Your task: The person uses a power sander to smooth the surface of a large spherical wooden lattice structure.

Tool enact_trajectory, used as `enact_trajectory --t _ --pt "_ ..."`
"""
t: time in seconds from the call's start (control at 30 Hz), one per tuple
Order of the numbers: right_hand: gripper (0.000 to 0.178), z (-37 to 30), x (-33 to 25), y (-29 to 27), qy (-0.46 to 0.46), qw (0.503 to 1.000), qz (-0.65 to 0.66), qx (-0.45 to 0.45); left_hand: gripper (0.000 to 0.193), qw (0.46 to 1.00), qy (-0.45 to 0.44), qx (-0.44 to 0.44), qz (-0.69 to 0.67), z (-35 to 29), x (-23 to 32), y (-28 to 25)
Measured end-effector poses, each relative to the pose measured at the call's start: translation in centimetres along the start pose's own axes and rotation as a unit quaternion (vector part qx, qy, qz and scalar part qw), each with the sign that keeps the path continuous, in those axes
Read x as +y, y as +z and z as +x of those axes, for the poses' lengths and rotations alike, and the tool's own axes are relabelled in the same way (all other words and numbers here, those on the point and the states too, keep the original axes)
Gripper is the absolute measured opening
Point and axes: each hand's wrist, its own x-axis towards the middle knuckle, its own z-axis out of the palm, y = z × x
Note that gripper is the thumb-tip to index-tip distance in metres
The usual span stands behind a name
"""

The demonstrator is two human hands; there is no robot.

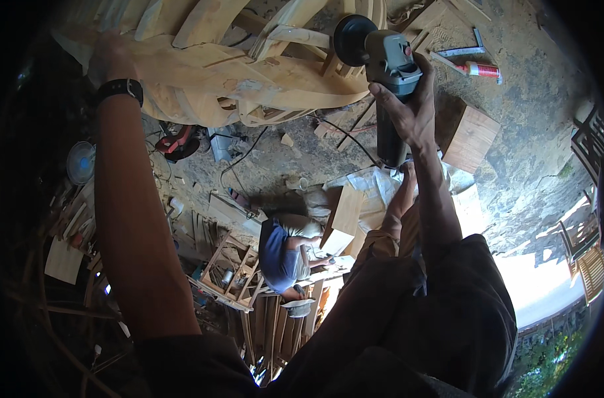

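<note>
The right hand [411,106] is grasping a grey-and-black angle grinder [389,63], its round black disc [350,41] standing beside the pale, curved wooden workpiece [206,73]. The blurred left hand [113,58] is lying at the workpiece's left end, its grip indeterminable. Good surfacing is probably requiring light, even passes.

Grinder [389,63]: grey-green head, red button, dark barrel pointing toward the lower edge, black disc [350,40] facing left. Carving [202,69]: pale wood, openwork of curved ribs above a long, bowed, grey-patched band, spanning the upper left; contact with the disc cannot be told.
</note>
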Motion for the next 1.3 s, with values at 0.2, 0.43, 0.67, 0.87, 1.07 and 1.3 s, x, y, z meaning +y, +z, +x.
enact_trajectory --t 0.2,0.43,0.67,0.87,1.07,1.3 --pt "0.083 -0.9 -2.2 2.7 -0.087 0.992 0.019 -0.091 0.037 0.996 -0.014 -0.015 0.089 -1.4 2.2 -1.2" --pt "0.082 -0.9 -5.0 3.7 0.0 0.992 0.091 -0.091 0.036 0.983 -0.132 -0.093 0.093 -3.3 6.3 -3.6" --pt "0.079 -0.8 -6.2 3.7 -0.019 0.998 -0.001 -0.052 0.042 0.926 -0.305 0.058 -0.216 -4.3 8.2 -3.5" --pt "0.08 -0.7 -6.8 4.4 -0.047 0.996 -0.014 -0.08 0.05 0.881 -0.381 0.096 -0.265 -4.6 8.7 -3.9" --pt "0.081 -0.2 -7.1 4.1 0.017 1.0 -0.006 -0.018 0.05 0.887 -0.328 0.079 -0.317 -4.8 7.5 -3.8" --pt "0.083 -1.3 -5.8 5.0 -0.053 0.995 -0.008 -0.085 0.05 0.892 -0.312 0.085 -0.316 -3.1 5.9 -1.7"
